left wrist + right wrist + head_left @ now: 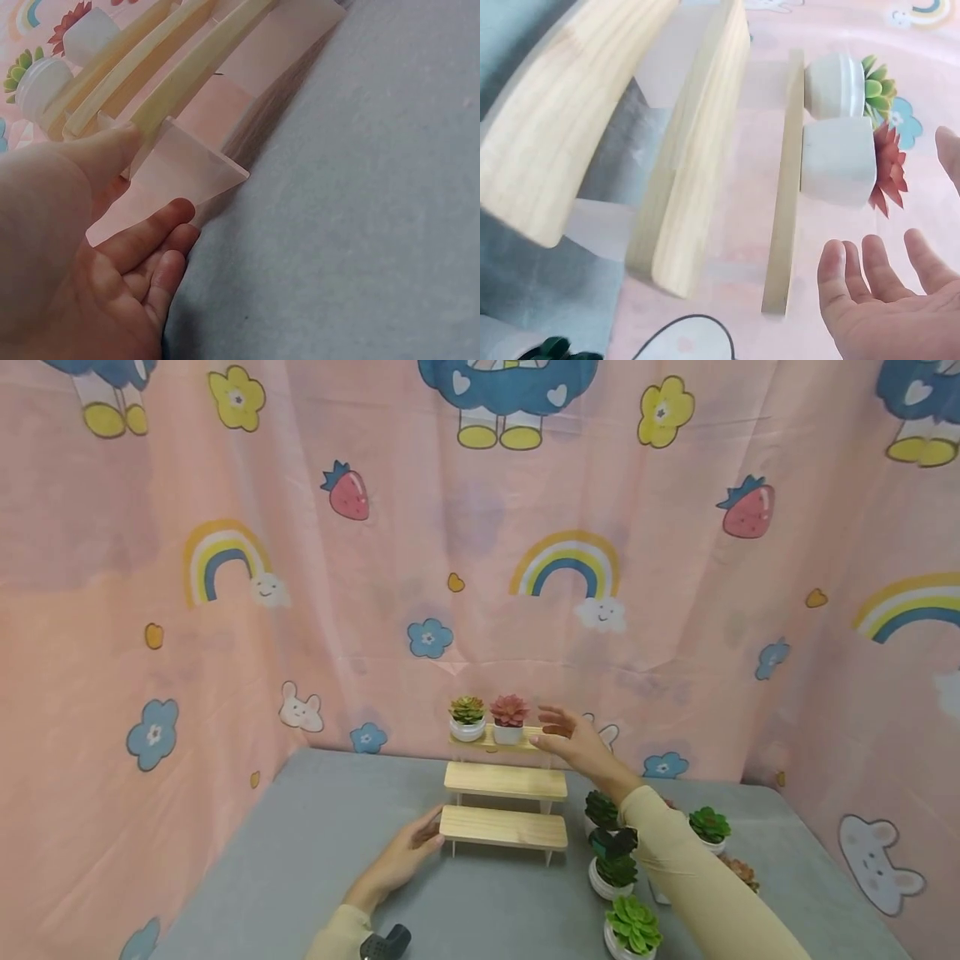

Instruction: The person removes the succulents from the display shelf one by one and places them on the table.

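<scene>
A three-tier wooden stand (506, 781) with pale plank shelves and translucent side supports stands on the grey table. On its top shelf sit a yellow-green succulent (467, 710) in a round white pot and a red-pink succulent (509, 711) in a squarer white pot. My right hand (577, 745) hovers by the right end of that shelf, fingers spread and holding nothing; in the right wrist view it is apart from the red-pink plant's pot (838, 161). At the stand's lower left, my left hand (112, 277) rests its thumb against the lowest shelf's end, its other fingers loosely bent beside the translucent support (180, 169).
Right of the stand are several more potted succulents, among them a bright green one (633, 925), a dark green one (617, 870), another green one (709, 825) and a brownish one (742, 872). My right sleeve (690, 868) partly hides this group. A pink patterned curtain (420, 552) hangs behind.
</scene>
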`<state>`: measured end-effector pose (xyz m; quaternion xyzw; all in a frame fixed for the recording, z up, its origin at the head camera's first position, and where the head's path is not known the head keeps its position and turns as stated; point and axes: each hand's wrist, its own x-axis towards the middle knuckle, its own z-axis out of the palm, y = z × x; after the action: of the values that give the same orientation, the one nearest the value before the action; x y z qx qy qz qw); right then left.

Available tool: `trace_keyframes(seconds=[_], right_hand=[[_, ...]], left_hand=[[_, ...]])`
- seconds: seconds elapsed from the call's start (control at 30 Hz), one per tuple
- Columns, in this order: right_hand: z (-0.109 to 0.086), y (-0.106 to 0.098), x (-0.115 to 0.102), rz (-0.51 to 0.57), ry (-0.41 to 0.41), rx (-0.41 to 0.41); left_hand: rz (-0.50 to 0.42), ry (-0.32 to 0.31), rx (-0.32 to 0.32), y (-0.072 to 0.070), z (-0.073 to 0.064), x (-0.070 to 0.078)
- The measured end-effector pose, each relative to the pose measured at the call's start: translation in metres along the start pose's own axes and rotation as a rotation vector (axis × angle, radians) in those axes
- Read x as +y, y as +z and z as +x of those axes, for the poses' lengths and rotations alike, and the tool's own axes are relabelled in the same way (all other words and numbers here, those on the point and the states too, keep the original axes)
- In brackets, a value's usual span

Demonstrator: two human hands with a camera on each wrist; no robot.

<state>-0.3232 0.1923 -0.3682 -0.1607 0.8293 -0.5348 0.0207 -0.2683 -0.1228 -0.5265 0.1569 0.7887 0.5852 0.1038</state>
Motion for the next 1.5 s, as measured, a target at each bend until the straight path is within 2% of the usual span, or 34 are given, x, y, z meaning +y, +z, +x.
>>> trace_keyframes(seconds=[0.3,0.53,0.73,1.03,1.33,1.5], right_hand=[[0.027,0.012,0.001,0.028,0.033,0.002],[0.037,0.025,0.001,0.049,0.033,0.018],[0.04,0.031,0.0,0.047,0.028,0.048],[0.041,0.035,0.001,-0.003,-0.04,0.083],[0.03,0.027,0.001,0.012,0.026,0.115],[0.019,0.017,-0.004,0.02,0.01,0.098]], left_hand=[[0.031,0.026,0.002,0.003,0.002,-0.004],[0.02,0.024,0.007,0.0,-0.001,-0.001],[0.022,0.017,0.016,0.0,-0.001,-0.002],[0.046,-0.002,0.024,0.001,-0.004,0.002],[0.025,0.017,0.0,0.001,0.0,-0.004],[0.016,0.024,0.001,0.001,0.0,-0.001]])
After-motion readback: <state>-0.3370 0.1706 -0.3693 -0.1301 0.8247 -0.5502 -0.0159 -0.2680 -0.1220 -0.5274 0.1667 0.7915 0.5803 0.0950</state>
